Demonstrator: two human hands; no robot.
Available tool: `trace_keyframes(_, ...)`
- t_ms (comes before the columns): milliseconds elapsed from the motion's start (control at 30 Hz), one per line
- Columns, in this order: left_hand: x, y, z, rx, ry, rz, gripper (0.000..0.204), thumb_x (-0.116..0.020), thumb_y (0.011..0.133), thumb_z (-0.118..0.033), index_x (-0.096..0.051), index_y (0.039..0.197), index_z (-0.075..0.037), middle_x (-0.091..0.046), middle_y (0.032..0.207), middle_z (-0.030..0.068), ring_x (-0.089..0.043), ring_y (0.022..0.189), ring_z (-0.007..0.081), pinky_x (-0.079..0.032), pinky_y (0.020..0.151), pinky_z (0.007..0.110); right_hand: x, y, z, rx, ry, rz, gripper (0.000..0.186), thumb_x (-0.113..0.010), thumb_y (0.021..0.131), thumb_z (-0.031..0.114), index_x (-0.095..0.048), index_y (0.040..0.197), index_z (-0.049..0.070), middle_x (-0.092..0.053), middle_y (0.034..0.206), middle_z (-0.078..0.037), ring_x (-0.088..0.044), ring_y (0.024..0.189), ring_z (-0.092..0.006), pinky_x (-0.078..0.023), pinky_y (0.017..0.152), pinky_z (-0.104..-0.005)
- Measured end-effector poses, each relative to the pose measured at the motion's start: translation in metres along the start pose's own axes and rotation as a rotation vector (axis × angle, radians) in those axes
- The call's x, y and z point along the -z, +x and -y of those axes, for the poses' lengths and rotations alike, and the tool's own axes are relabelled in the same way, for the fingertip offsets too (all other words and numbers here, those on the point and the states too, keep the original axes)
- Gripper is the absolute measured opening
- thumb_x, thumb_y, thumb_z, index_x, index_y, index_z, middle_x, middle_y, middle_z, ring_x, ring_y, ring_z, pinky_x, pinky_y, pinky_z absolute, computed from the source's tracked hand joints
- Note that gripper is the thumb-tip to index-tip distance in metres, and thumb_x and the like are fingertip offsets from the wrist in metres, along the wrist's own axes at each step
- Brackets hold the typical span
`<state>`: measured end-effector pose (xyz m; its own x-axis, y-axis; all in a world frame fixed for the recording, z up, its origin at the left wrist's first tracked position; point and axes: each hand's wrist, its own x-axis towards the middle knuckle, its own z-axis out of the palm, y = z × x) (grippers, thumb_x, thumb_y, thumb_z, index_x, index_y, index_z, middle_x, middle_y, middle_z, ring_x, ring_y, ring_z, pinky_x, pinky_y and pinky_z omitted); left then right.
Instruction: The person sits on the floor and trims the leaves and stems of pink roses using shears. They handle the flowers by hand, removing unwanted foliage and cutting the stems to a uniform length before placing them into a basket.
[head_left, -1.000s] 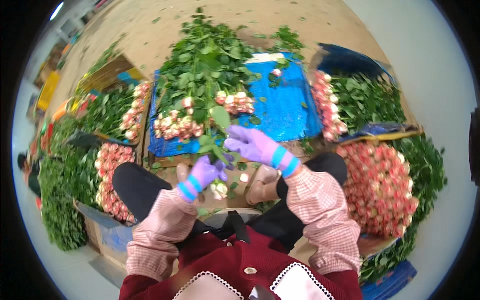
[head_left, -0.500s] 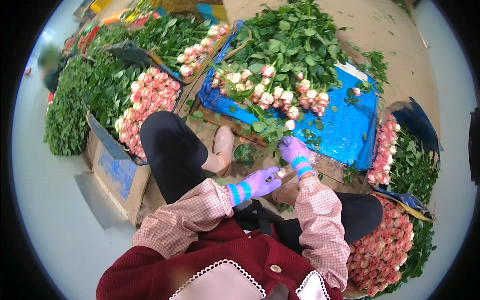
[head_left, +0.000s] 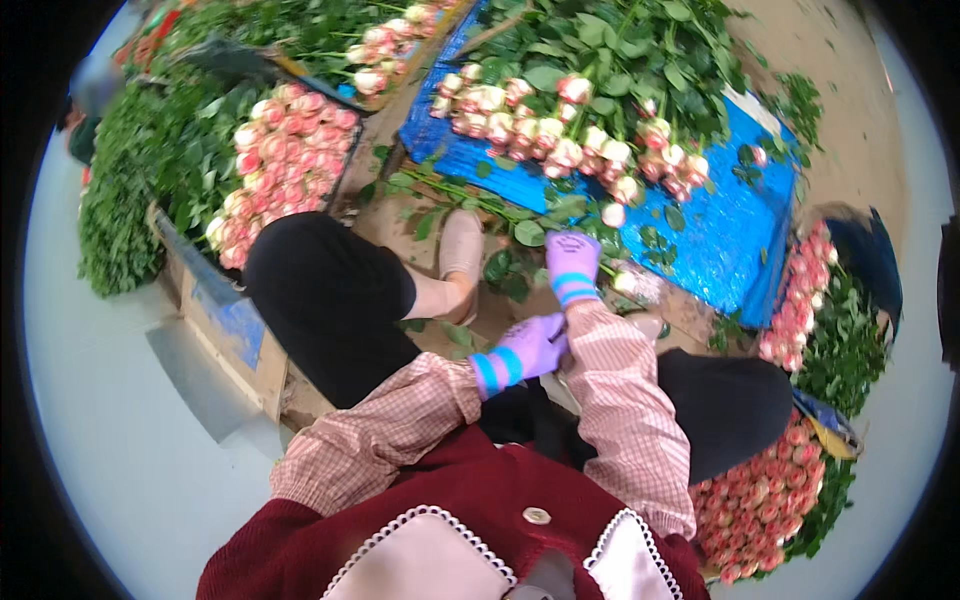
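Observation:
Both my hands wear purple gloves with turquoise-striped cuffs. My right hand (head_left: 573,256) reaches away from me beside the blue sheet (head_left: 700,235), its back upward and its fingers curled down. Leafy rose stems (head_left: 480,200) run from the left up to its fingers, which seem closed on one; the grip itself is hidden. Closer to me, my left hand (head_left: 535,346) is closed, with its fingertips tucked behind my right sleeve. What it holds, if anything, is hidden. A pale bloom (head_left: 625,281) shows just right of my right wrist.
A heap of pink-white roses (head_left: 565,155) lies on the blue sheet ahead. Packed rose bunches stand at left (head_left: 290,150), far right (head_left: 800,290) and lower right (head_left: 765,500). A cardboard panel (head_left: 235,340) leans at left. Loose leaves (head_left: 505,270) litter the floor between my feet.
The view has tilted, so the scene sits higher. My right hand has shifted left, to the leafy stems. The pale bloom beside my left fingers is now out of sight, and those fingers have closed.

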<state>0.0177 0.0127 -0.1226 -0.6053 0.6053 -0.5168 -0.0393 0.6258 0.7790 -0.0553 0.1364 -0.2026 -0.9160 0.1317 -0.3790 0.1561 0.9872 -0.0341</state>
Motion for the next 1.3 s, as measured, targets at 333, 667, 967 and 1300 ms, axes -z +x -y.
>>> trace_keyframes(333, 0.006, 0.009, 0.009, 0.021, -0.212, 0.165, 0.037, -0.055, 0.085, -0.021, -0.049, 0.113, 0.002, -0.059, 0.106, 0.0094, -0.052, 0.099, 0.0136, -0.040, 0.086, 0.030, -0.032, 0.006, 0.002, -0.150, 0.168, 0.013, 0.020, -0.046, 0.081, 0.012, -0.059, 0.096, 0.012, -0.060, 0.092, -0.008, -0.060, 0.085, -0.0244, -0.046, 0.064, -0.0411)
trace_keyframes(667, 0.003, 0.004, 0.008, 0.071, -0.183, 0.240, 0.026, -0.049, 0.087, -0.021, -0.057, 0.099, 0.000, -0.062, 0.083, 0.0134, -0.056, 0.072, 0.0170, -0.044, 0.068, 0.030, -0.008, -0.007, -0.005, -0.243, 0.452, 0.111, 0.027, -0.053, 0.076, 0.011, -0.062, 0.099, 0.020, -0.061, 0.098, -0.009, -0.059, 0.093, -0.0287, -0.047, 0.074, -0.0407)
trace_keyframes(967, 0.001, -0.013, -0.008, -0.171, -0.036, 0.207, 0.029, -0.050, 0.085, -0.020, -0.056, 0.103, 0.002, -0.063, 0.087, 0.0126, -0.059, 0.079, 0.0171, -0.045, 0.074, 0.029, 0.092, -0.045, -0.063, -0.307, 1.128, -0.668, 0.027, -0.062, 0.075, 0.017, -0.061, 0.099, 0.003, -0.064, 0.089, -0.013, -0.062, 0.083, -0.0244, -0.047, 0.077, -0.0321)
trace_keyframes(1300, 0.009, -0.020, -0.008, -0.001, -0.291, 0.193, 0.029, -0.054, 0.084, -0.015, -0.054, 0.109, 0.001, -0.056, 0.081, 0.0015, -0.050, 0.067, 0.0079, -0.044, 0.062, 0.022, 0.250, -0.230, -0.325, -0.479, 1.377, -1.559, 0.035, -0.060, 0.076, 0.004, -0.054, 0.109, -0.004, -0.060, 0.096, -0.012, -0.060, 0.075, -0.0178, -0.050, 0.045, -0.0238)
